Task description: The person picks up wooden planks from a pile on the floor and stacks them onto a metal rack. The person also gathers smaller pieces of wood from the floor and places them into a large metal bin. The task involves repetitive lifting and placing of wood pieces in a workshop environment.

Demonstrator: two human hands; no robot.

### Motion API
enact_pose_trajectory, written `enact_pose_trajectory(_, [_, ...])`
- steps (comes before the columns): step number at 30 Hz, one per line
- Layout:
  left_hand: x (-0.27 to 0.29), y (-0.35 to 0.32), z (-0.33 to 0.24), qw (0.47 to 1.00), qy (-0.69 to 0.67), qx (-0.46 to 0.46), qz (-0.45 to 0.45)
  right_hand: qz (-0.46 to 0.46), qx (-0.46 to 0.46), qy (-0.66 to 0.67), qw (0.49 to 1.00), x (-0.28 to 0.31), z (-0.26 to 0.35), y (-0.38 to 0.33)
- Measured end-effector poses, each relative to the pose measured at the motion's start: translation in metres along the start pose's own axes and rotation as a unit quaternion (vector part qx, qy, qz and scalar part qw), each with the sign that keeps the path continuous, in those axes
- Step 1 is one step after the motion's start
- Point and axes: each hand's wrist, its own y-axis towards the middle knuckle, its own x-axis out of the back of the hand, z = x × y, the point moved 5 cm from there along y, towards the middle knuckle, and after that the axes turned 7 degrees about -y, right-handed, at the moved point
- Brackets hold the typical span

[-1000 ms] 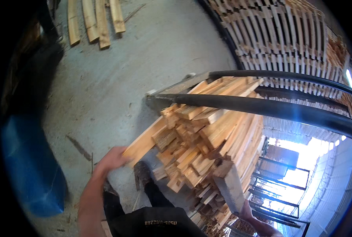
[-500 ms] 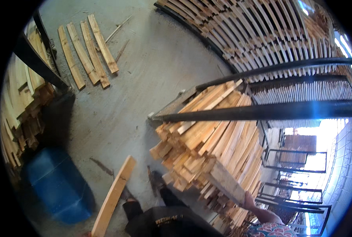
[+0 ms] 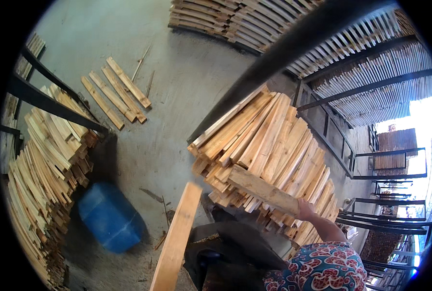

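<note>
A stack of pale wooden planks (image 3: 269, 140) lies in front of me inside a dark metal rack. My right hand (image 3: 304, 209) grips the near end of one plank (image 3: 262, 190) that lies crosswise on the stack's front face. My patterned sleeve (image 3: 325, 269) shows at the lower edge. A second long plank (image 3: 177, 240) rises from the lower edge on my left, tilted up toward the stack. Its lower end runs out of the picture, and my left hand is out of sight.
A blue plastic barrel (image 3: 110, 217) lies on the concrete floor at the left. Behind it stands another racked stack of planks (image 3: 46, 155). Several loose planks (image 3: 114, 94) lie on the floor farther off. Slatted wood stacks (image 3: 245, 19) and metal frames (image 3: 390, 169) fill the back and right.
My left hand pulled a plank out of the stack and has left the picture; that plank now stands at my left. My right hand has come up and closed on another plank.
</note>
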Motion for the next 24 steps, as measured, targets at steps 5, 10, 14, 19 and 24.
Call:
enact_pose_trajectory(5, [-0.076, 0.052, -0.073, 0.992, -0.057, -0.06, 0.098, -0.009, 0.029, 0.01, 0.999, -0.01, -0.019, 0.01])
enact_pose_trajectory(10, [-0.177, 0.158, -0.218, 0.927, 0.114, -0.319, 0.161, -0.068, 0.104, 0.006, 0.992, -0.004, -0.021, 0.019])
enact_pose_trajectory(14, [-0.207, 0.239, -0.248, 0.909, -0.032, -0.412, 0.055, -0.084, 0.217, 0.025, 0.972, 0.008, -0.016, 0.019])
enact_pose_trajectory(19, [-0.162, 0.269, -0.121, 0.898, -0.338, -0.262, -0.105, -0.051, 0.232, 0.033, 0.971, 0.056, -0.007, -0.013])
enact_pose_trajectory(24, [-0.186, 0.234, 0.106, 0.887, -0.401, -0.118, -0.198, 0.013, 0.255, -0.023, 0.967, 0.15, 0.062, -0.076])
